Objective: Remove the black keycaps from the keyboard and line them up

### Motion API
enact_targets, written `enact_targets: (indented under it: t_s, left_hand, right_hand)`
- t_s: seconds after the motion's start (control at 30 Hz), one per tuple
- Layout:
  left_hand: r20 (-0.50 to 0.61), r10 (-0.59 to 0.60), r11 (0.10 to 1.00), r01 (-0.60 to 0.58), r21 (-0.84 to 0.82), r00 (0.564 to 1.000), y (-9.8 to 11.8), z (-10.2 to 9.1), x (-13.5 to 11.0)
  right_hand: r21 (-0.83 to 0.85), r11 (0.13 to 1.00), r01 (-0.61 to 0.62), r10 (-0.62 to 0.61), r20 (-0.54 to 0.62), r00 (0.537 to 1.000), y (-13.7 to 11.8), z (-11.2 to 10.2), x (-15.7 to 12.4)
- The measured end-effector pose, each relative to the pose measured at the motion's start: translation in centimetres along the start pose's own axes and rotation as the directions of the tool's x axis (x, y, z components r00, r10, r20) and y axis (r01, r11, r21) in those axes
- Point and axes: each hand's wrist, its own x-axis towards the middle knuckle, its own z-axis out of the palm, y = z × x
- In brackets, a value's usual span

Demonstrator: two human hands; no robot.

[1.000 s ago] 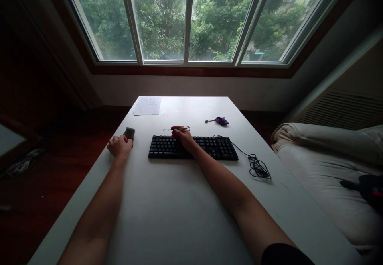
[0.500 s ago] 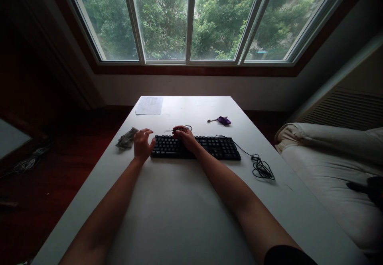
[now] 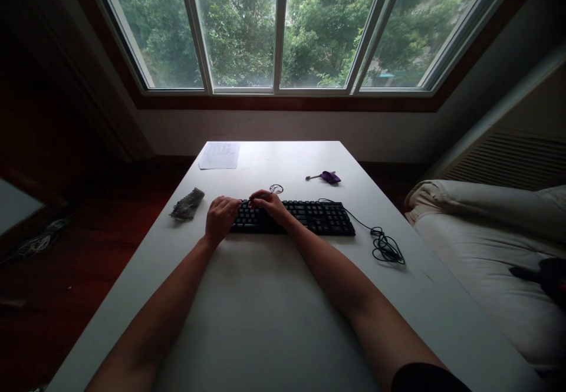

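Note:
A black keyboard [image 3: 318, 215] lies across the white table, its left part partly covered by my hands. My right hand [image 3: 267, 203] is over the keys, fingers closed round a small dark tool with thin wires, mostly hidden now. Just beyond those fingers shows a thin round loop [image 3: 276, 188]; whether it belongs to the tool I cannot tell. At the keyboard's left end my left hand [image 3: 221, 218] has its fingers drawn together, their tips close to my right fingertips. What they pinch, if anything, is too small to make out.
A crumpled grey cloth [image 3: 188, 204] lies left of my left hand. Farther back are a paper sheet [image 3: 220, 156] and a purple item [image 3: 330, 177] with a small brush beside it. The keyboard's coiled cable [image 3: 388, 249] rests at right, near a pale couch [image 3: 477, 250].
My left hand has moved right, away from the grey cloth, and its spread fingers have closed near my right hand. The wires that stuck out left of my right fingers no longer show.

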Motion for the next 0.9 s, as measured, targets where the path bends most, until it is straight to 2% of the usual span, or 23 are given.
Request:
enact_targets:
  t_s: [0.23,0.6,0.9]
  left_hand:
    - [0.009,-0.06,0.997,0.06,0.048,0.998,-0.3,-0.1,-0.2]
    - [-0.136,0.115,0.993,-0.116,0.006,0.984,-1.4,0.3,-0.2]
    - [-0.117,0.111,0.994,-0.111,0.008,0.987,-1.2,0.3,-0.3]
  right_hand:
    - [0.0,1.0,-0.005,0.005,0.01,1.0,0.1,0.0,-0.1]
    - [-0.071,0.997,0.005,-0.003,0.032,0.999,0.5,-0.2,0.2]
    - [-0.151,0.988,0.036,-0.029,0.05,0.998,0.2,-0.5,0.1]
